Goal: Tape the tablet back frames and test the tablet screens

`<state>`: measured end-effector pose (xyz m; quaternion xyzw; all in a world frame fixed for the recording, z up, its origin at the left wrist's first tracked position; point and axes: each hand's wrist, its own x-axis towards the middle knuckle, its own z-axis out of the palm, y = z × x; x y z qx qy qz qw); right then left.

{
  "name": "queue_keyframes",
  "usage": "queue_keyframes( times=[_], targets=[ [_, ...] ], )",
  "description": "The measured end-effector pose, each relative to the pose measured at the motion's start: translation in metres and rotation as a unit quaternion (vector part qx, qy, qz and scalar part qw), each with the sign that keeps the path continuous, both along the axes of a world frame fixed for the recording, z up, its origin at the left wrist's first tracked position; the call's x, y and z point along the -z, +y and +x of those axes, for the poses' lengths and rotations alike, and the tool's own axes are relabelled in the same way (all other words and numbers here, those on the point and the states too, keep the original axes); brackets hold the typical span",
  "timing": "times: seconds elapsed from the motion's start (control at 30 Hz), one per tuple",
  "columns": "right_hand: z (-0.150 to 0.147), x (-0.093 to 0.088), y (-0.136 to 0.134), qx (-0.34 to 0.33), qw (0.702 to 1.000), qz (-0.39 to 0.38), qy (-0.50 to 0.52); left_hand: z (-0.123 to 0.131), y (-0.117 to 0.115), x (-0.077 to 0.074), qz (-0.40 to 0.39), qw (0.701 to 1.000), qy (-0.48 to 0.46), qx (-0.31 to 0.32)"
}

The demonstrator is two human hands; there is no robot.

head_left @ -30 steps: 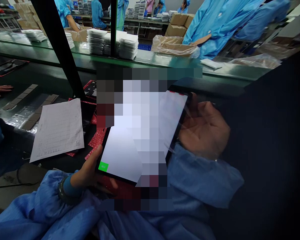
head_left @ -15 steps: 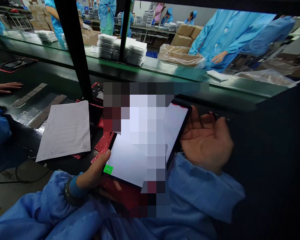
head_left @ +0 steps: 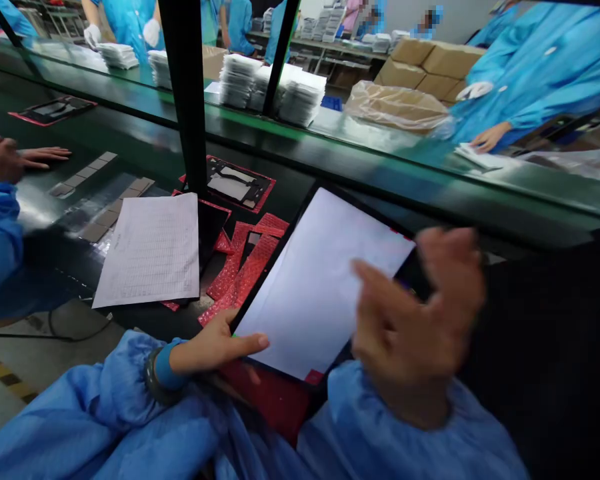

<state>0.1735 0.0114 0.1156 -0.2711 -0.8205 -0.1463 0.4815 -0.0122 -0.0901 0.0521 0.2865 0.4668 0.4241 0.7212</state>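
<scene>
My left hand [head_left: 215, 350] grips the lower left edge of a large black-framed display panel [head_left: 320, 287] with its thumb lying on the lit white screen. The panel is tilted, and its lower edge rests near a red bag [head_left: 265, 400] on my lap. My right hand [head_left: 415, 320] is blurred with motion, fingers apart, over the panel's right corner. It holds nothing that I can see. Blue smock sleeves [head_left: 100, 413] cover both my forearms.
Red bubble bags [head_left: 243, 267] lie beyond the panel, beside a ruled paper form [head_left: 150, 250]. A co-worker's hand [head_left: 15, 157] rests on the bench at left, near dark pads [head_left: 100, 217]. A black post [head_left: 187, 87] and glass partition stand ahead, with white stacks and cartons behind.
My right hand has left its palm-up position beside the panel and moved over the panel's right corner. The view has tilted, and the panel's screen now shows whole and larger.
</scene>
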Motion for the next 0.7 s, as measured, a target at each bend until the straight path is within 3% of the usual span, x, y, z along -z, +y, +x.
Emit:
queue_keyframes(
  times=[0.13, 0.27, 0.37, 0.5, 0.7],
  targets=[
    [-0.023, -0.005, -0.018, -0.006, 0.988, 0.031, -0.154, -0.001, -0.002, 0.001, 0.01, 0.999, -0.001, 0.042],
    [-0.02, -0.012, -0.025, -0.006, 0.981, 0.06, -0.182, -0.003, -0.003, -0.002, 0.003, 0.997, -0.019, 0.075],
    [-0.011, -0.02, -0.04, 0.032, 0.974, 0.063, -0.215, -0.005, -0.002, -0.001, 0.057, 0.991, -0.06, 0.102],
    [0.0, -0.022, -0.068, 0.049, 0.967, 0.028, -0.249, -0.007, -0.002, 0.002, 0.123, 0.98, -0.076, 0.134],
    [0.015, -0.011, -0.099, 0.001, 0.963, -0.098, -0.249, -0.006, -0.007, 0.011, 0.111, 0.976, -0.064, 0.176]
  ],
)
